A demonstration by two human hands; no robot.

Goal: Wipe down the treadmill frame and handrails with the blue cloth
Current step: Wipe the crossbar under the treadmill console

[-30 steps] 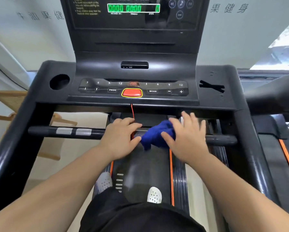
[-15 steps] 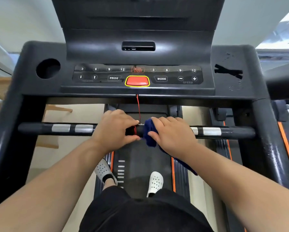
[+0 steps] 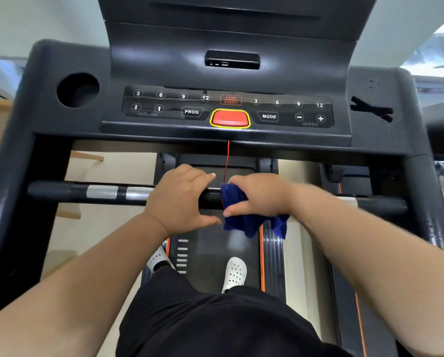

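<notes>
From your head camera, take the handrail (image 3: 61, 191) crossing in front of you as the marker. Beyond it sits the black console (image 3: 164, 60), with a round cup hole (image 3: 78, 90) over the rail's left end and a cross of black tape (image 3: 371, 112) over its right end. A thin red cord (image 3: 227, 161) hangs from the console edge down to the middle of the rail, between your two hands. Below the rail you see the belt (image 3: 213, 253) and your white perforated shoes (image 3: 235, 273).

The panel beyond the rail reads 3, 6, 9, 12 twice, with STOP START between the sets; the lower row reads INCLINE with arrows, PROG, MODE, and SPEED with minus and plus. A red button (image 3: 230, 119) ringed in yellow sits mid-panel.

Your left hand (image 3: 179, 199) has its grip clenched over the rail, just right of the silver plates (image 3: 102, 191), thumb underneath. Your right hand (image 3: 259, 195), just beside it, grasps the blue cloth (image 3: 244, 222) round the rail; the loose cloth hangs below.
</notes>
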